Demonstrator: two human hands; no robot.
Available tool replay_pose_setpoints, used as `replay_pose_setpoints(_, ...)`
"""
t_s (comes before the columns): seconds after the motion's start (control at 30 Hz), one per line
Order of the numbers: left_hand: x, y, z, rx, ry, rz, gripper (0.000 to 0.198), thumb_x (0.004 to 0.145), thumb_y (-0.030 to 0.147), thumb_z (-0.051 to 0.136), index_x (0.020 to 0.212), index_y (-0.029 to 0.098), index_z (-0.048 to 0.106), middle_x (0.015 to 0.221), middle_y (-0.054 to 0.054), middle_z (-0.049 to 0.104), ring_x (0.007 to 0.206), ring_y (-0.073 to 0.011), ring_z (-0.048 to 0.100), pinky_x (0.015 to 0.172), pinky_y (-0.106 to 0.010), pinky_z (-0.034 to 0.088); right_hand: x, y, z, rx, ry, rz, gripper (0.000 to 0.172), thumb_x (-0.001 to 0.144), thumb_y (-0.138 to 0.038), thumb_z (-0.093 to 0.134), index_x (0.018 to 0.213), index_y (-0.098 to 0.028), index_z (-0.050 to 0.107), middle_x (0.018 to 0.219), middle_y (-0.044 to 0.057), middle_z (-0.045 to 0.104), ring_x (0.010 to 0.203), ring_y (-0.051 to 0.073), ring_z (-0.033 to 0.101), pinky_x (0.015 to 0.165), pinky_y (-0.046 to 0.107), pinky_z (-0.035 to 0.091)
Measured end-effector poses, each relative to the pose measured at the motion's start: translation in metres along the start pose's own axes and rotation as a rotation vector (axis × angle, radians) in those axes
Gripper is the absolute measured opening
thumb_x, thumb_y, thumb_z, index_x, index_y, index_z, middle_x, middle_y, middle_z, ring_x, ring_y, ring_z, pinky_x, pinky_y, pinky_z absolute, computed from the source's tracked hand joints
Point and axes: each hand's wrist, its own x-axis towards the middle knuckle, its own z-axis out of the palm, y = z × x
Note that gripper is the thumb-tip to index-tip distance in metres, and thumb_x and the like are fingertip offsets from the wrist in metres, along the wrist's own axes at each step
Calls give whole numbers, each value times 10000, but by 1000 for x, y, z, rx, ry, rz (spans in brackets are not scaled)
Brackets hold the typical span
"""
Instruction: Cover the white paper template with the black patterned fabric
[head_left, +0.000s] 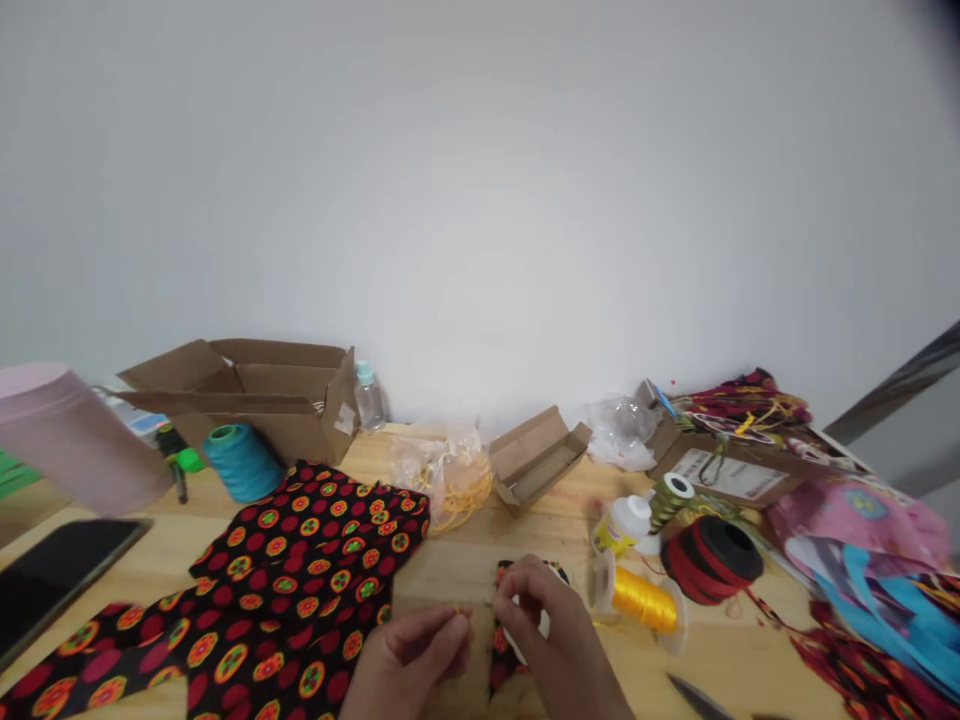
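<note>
My left hand (420, 655) is closed in a pinch, low in the middle of the view. A tiny yellow bit, which looks like thread, shows at its fingertips. Just to its right, my right hand (559, 630) has thumb and forefinger pressed together; whatever they hold is too small to make out. Beneath the right hand lies a small black fabric piece (501, 655) with red and orange motifs, and a white round thing on it is partly hidden by the fingers. A spool of yellow thread (643, 600) lies right of that hand.
Black patterned cloth (300, 570) spreads on the left, near a teal thread cone (241, 463) and a phone (64, 575). Cardboard boxes (274, 425) stand by the wall. A white-capped bottle (622, 525), a red-black thread spool (712, 560) and a pointed blade (697, 697) are at right.
</note>
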Motion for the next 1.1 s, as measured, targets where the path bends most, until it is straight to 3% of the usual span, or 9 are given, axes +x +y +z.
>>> replay_pose_setpoints(0.07, 2, 7, 19, -19, -143, 53, 267, 545, 443, 733, 635, 191, 733, 650, -32, 687, 666, -196, 607, 641, -250, 488, -11, 1, -8, 247, 119, 56, 143, 776, -199, 499, 640, -182, 537, 627, -23, 498, 561, 113, 445, 527, 203, 385)
replay_pose_setpoints(0.17, 1, 11, 49, -41, -325, 115, 246, 630, 421, 685, 754, 216, 741, 820, -36, 709, 856, -229, 599, 804, -275, 442, -22, 8, -13, 402, 315, 111, 184, 765, -290, 505, 618, -190, 550, 597, -26, 478, 531, 116, 413, 495, 212, 354)
replay_pose_setpoints(0.23, -2, 11, 65, -37, -370, 103, 246, 673, 408, 656, 802, 214, 736, 801, -32, 712, 838, -225, 600, 802, -280, 434, -28, 12, -18, 393, 433, 148, 205, 759, -323, 519, 610, -192, 568, 565, -33, 451, 502, 113, 384, 466, 213, 324)
replay_pose_setpoints(0.33, -6, 9, 81, 3, -411, 75, 255, 696, 402, 638, 796, 189, 737, 707, -34, 703, 729, -214, 596, 714, -278, 445, -37, 16, -32, 284, 496, 137, 213, 743, -338, 551, 589, -195, 587, 535, -39, 412, 480, 109, 357, 451, 214, 302)
replay_pose_setpoints(0.5, -11, 7, 94, -40, -488, 31, 245, 670, 402, 651, 781, 203, 743, 699, -29, 705, 752, -222, 597, 741, -281, 427, -49, 22, -59, 209, 464, 71, 179, 744, -326, 557, 638, -208, 640, 559, -22, 469, 486, 112, 385, 460, 217, 315)
replay_pose_setpoints(0.7, -8, -3, 98, 107, -570, 21, 291, 664, 441, 633, 609, 168, 716, 598, -16, 648, 629, -166, 526, 625, -235, 383, -58, 34, -77, 400, 347, 15, 219, 735, -406, 597, 854, -257, 705, 666, 10, 519, 555, 121, 473, 465, 217, 351)
replay_pose_setpoints(0.83, -13, -1, 103, 74, -657, -17, 323, 665, 466, 630, 610, 158, 714, 553, 0, 600, 584, -134, 480, 593, -214, 349, -61, 36, -82, 563, 231, 22, 197, 739, -414, 604, 806, -271, 720, 682, 11, 513, 572, 116, 496, 467, 216, 367)
replay_pose_setpoints(1.1, -14, 7, 101, 111, -723, -62, 314, 691, 458, 625, 656, 164, 729, 528, 4, 597, 512, -96, 427, 550, -197, 322, -59, 44, -88, 458, 147, 3, 222, 717, -430, 624, 720, -230, 722, 658, 11, 518, 547, 105, 437, 463, 213, 327)
